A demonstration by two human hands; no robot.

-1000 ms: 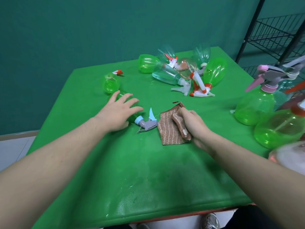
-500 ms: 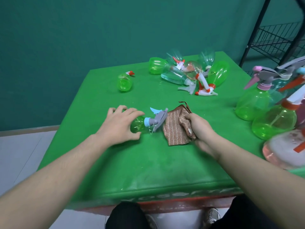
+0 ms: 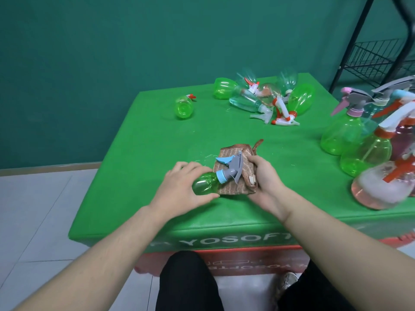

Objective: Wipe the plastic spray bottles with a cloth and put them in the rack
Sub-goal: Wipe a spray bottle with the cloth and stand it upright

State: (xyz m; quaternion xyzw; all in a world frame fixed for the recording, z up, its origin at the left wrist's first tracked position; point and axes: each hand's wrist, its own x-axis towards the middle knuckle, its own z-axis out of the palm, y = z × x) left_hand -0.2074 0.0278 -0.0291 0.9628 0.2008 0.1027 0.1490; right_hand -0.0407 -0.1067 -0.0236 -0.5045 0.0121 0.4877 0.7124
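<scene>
My left hand (image 3: 179,189) grips a small green spray bottle (image 3: 205,186) with a grey and blue trigger head, held on its side above the near part of the green table (image 3: 146,153). The trigger head lies over a brown striped cloth (image 3: 233,173), which my right hand (image 3: 265,182) holds just to the right of the bottle. A black wire rack (image 3: 379,57) stands beyond the table's far right corner.
A heap of green, clear and pink spray bottles (image 3: 267,97) lies at the back of the table. One small green bottle (image 3: 184,106) lies alone at the back left. Several upright bottles (image 3: 363,140) crowd the right edge. Tiled floor lies to the left.
My left hand closed round the small green bottle and lifted it toward the cloth. My right hand brought the cloth up against the trigger head. The camera pulled back from the table.
</scene>
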